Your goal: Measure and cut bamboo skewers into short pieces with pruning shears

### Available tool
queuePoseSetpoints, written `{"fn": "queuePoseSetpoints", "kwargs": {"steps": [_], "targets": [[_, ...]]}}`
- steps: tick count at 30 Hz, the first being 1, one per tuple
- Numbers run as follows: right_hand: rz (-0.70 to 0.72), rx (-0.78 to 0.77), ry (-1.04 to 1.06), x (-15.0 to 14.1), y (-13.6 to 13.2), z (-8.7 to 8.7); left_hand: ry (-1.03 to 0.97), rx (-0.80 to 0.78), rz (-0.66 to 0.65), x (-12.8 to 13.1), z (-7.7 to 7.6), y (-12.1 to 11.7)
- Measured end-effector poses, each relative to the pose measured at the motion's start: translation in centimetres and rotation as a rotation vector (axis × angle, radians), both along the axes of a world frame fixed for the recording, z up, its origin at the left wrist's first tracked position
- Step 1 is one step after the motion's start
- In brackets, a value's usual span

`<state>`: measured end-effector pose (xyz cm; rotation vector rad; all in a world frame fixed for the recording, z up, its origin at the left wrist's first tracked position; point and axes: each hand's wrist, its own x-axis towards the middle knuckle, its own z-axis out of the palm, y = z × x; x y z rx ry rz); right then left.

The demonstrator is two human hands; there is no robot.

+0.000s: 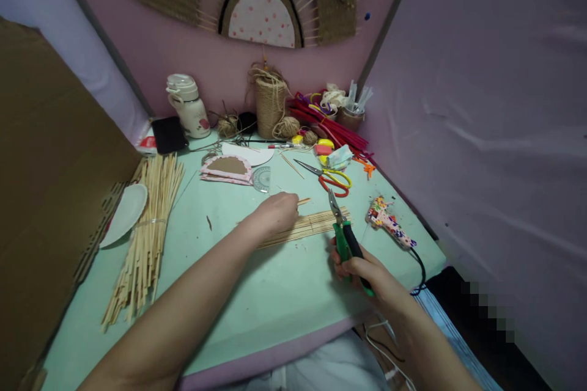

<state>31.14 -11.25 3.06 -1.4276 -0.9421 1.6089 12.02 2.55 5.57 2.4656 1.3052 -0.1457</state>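
Observation:
My right hand (360,266) is wrapped round the green and black handles of a pair of pliers (345,238), its metal jaws pointing up and away from me. My left hand (277,215) is closed over the table, with a short wooden stick (304,200) poking out past its fingers. Thin bamboo sticks (316,223) lie side by side beneath and beside that hand, reaching towards the pliers. Just beyond the jaws rest scissors (328,177) with one yellow and one red handle loop. The left fingertips are mostly hidden.
A tied bundle of sticks (149,226) and a white plate (131,214) lie at left. A glue gun (387,223) with a black cord sits at right. Along the back stand a bottle (189,107), twine spool (270,104) and red pipe cleaners (328,125). A protractor (262,179) lies mid-table.

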Motion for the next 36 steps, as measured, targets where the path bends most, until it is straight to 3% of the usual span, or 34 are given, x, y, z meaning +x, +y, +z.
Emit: {"fn": "queuePoseSetpoints", "kwargs": {"steps": [5,12,17,20,25,29,36], "targets": [[0.019,-0.01,-0.051,-0.2,0.0,0.5,0.009,0.012,0.01,0.9,-1.4,0.1],[0.034,-0.017,-0.066,-0.2,0.0,0.8,0.001,-0.002,0.01,1.0,-1.4,-0.2],[0.077,0.016,-0.091,-0.1,-0.3,0.5,-0.081,0.01,0.016,-0.2,0.1,0.7],[0.103,0.009,-0.075,-0.2,-0.7,1.0,-0.278,-0.008,0.085,-1.5,1.8,1.5],[0.126,-0.039,-0.072,-0.9,-1.3,2.7,-0.56,-0.179,0.199,-2.7,3.8,1.8],[0.146,-0.035,-0.103,-1.4,-1.1,3.3,-0.61,-0.28,0.173,-2.5,4.5,1.1],[0.15,0.01,-0.108,-1.6,-0.4,2.6,-0.622,-0.324,0.142,-2.4,4.5,0.8]]}}
